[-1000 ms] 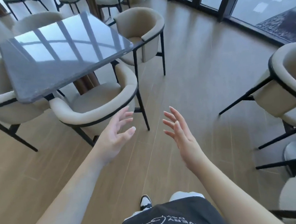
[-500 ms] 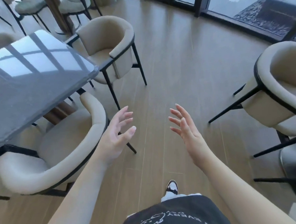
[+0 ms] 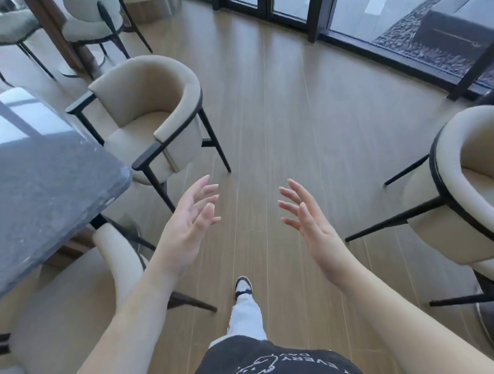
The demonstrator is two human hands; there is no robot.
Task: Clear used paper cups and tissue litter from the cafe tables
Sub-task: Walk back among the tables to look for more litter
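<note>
The dark speckled stone table (image 3: 40, 192) has slid further left since a moment ago, its rounded corner now near the left hand (image 3: 188, 218). Both hands, left and right hand (image 3: 307, 218), hover empty with fingers spread over open wooden plank floor (image 3: 279, 122) between the beige tub chairs (image 3: 155, 105). No cups or tissue show.

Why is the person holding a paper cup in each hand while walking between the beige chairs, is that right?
Not quite. In the head view the left hand and right hand are both open and hold nothing; no paper cup is in sight. The rest is right: the person walks between the beige chairs.
</note>
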